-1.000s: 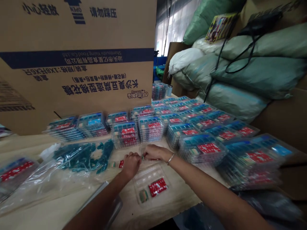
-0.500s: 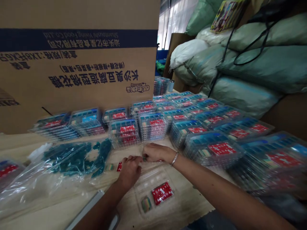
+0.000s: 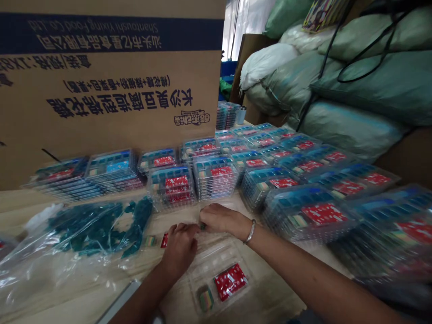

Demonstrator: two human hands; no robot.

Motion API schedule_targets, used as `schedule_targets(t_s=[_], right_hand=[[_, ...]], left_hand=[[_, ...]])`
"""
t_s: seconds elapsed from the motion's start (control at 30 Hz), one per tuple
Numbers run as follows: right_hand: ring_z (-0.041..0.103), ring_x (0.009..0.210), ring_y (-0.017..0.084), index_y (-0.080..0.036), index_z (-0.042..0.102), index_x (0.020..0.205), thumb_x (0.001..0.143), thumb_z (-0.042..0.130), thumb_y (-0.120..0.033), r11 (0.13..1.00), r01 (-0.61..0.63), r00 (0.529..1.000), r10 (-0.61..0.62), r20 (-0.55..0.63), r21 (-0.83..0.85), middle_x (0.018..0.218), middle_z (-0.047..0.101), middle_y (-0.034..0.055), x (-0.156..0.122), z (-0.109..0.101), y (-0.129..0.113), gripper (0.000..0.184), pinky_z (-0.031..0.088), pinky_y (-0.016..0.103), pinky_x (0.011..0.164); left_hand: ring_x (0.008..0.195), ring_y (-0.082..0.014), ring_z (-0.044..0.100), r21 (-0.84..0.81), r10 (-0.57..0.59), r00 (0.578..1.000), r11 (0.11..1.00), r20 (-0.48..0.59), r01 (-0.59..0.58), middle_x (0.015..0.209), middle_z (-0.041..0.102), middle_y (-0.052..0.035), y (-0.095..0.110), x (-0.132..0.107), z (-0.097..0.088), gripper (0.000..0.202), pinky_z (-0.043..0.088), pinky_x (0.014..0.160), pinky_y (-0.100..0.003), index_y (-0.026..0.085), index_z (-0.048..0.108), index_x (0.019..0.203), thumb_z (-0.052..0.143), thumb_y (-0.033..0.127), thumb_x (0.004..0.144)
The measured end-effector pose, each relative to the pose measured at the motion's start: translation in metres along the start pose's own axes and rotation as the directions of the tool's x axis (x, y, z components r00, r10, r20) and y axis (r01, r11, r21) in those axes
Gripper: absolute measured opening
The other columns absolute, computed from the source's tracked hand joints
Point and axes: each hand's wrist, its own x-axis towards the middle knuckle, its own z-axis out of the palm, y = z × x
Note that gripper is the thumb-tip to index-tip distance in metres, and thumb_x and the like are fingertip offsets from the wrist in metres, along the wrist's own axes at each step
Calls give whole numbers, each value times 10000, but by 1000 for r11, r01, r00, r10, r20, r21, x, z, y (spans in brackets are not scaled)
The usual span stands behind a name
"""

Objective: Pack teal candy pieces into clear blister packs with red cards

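Observation:
My right hand is closed in a pinch with a small dark green piece at its fingertips. My left hand meets it from the left, its fingers bent and pressed together; what they hold, if anything, is hidden. Both hands hover over a clear plastic tray, mostly covered by them. Left of my left hand show a striped sweet and the edge of a red packet. Closer to me lies another clear tray with a red white-spotted packet and a striped sweet.
A clear bag of blue-green pieces lies at left. Stacks of filled trays run behind the hands and along the right. A large printed carton stands behind them. Stuffed sacks are piled at the back right.
The head view has tilted down and shifted slightly. My hands stay together over the same tray, with the small green piece showing a little more at the right fingertips.

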Motion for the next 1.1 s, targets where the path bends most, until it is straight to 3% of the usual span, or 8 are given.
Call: schedule_targets(t_s=[0.17,0.27,0.53,0.7,0.8,0.9,1.0,1.1], right_hand=[[551,602,125,-161,729,787,712,590,-138,971,7,1000,0,-26,240,705,695,27,-6,10,19,160,299,223,515],[483,556,90,-154,706,723,727,578,-127,938,20,998,2,-63,347,638,641,-10,-9,16,27,131,283,204,508],[628,795,197,-124,680,878,833,505,-110,989,-81,995,87,-50,121,896,677,111,-14,17,6,182,370,258,645],[625,874,208,-154,634,957,863,520,-154,988,-95,990,106,-90,122,950,670,96,-18,23,3,147,361,250,672],[618,852,199,-155,636,928,865,530,-184,989,-113,992,118,-49,98,964,662,92,-19,21,1,126,345,244,650],[605,835,187,-137,644,927,869,520,-175,988,-135,991,136,-3,73,997,646,102,-21,13,-5,142,335,243,638],[594,822,181,-111,641,921,895,469,-149,982,-184,981,186,-54,35,990,624,113,-34,8,-20,178,334,250,642],[584,829,163,-140,645,828,887,492,-139,993,-59,996,66,-67,105,931,621,67,-58,13,-48,163,342,238,661]], left_hand=[[1107,-217,538,-13,-28,999,1000,34,28,1158,662,-11,0,2,1,393,303,1031,-450,268,635,1032,478,56,741],[1114,-222,535,-25,-34,999,999,39,35,1162,659,-9,-1,3,2,389,283,1050,-472,275,635,1032,481,63,744],[1094,-215,544,-20,-20,999,1000,27,21,1129,671,-11,-1,5,6,403,300,1051,-460,273,650,1027,486,51,733],[1145,-218,520,1,83,997,997,1,-83,1203,631,-33,-3,0,-20,315,384,1001,-386,235,652,1024,557,135,741],[1207,-234,478,69,99,993,993,-65,-95,1323,540,-38,-6,-30,-45,314,366,1020,-409,244,610,1088,553,212,781],[1239,-295,441,196,2,997,981,-81,14,1376,476,-78,-10,-86,-55,451,333,1034,-474,249,530,1187,604,288,744],[1263,-384,391,305,-164,983,935,-78,180,1445,359,-160,-19,-147,-41,698,305,1019,-565,217,420,1278,686,347,645],[1232,-375,429,326,-263,960,903,-100,281,1425,363,-197,-35,-185,-21,668,347,992,-532,192,408,1257,668,348,661]])
